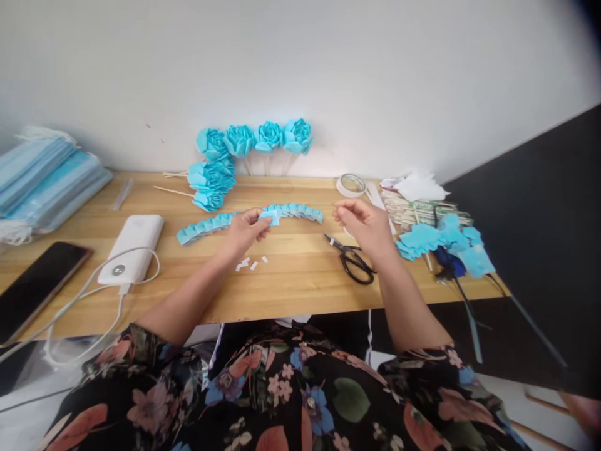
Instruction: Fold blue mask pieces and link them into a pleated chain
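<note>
My left hand (pixel 248 230) pinches a small light-blue piece (pixel 270 217) between thumb and fingers, above the wooden table. A curved row of folded blue pieces (pixel 204 228) runs behind that hand and continues on its right side. My right hand (pixel 364 225) is raised, thumb and fingertips pressed together; whatever they hold, if anything, is too small to make out. Black-handled scissors (pixel 357 266) lie just below it. Several small white strips (pixel 254 265) are scattered on the wood in front of my left hand.
Blue flowers on sticks (pixel 239 140) line the back. A tape roll (pixel 350 185), a stick bundle (pixel 422 210) and blue pieces (pixel 420 240) are at right. Left stand a power bank (pixel 133 245) with a cable, a phone (pixel 40 285) and stacked masks (pixel 51 181).
</note>
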`<control>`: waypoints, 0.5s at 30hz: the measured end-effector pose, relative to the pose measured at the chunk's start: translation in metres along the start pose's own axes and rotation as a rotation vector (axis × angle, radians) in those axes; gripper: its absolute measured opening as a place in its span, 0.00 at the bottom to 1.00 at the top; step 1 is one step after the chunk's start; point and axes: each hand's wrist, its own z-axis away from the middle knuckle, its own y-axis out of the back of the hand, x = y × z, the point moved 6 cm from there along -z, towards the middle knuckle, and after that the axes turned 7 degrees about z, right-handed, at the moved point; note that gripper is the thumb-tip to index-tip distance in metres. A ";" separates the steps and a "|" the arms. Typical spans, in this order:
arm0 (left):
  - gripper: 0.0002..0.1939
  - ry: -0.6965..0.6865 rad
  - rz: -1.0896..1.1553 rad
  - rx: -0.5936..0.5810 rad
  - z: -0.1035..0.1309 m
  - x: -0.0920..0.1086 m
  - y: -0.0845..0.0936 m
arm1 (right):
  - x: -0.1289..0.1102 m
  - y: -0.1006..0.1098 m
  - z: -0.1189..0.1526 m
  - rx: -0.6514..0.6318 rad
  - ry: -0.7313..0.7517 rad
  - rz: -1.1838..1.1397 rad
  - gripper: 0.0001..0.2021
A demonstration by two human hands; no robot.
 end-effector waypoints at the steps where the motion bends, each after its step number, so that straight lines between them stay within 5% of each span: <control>1: 0.15 -0.005 0.005 -0.002 0.000 0.000 0.000 | 0.009 0.004 0.009 -0.022 0.003 0.099 0.08; 7: 0.14 -0.015 0.007 0.010 -0.002 -0.003 0.001 | 0.045 -0.005 0.057 -0.148 0.146 0.652 0.10; 15: 0.14 -0.023 0.009 0.002 -0.003 -0.004 0.001 | 0.038 -0.020 0.064 -0.001 0.279 0.900 0.07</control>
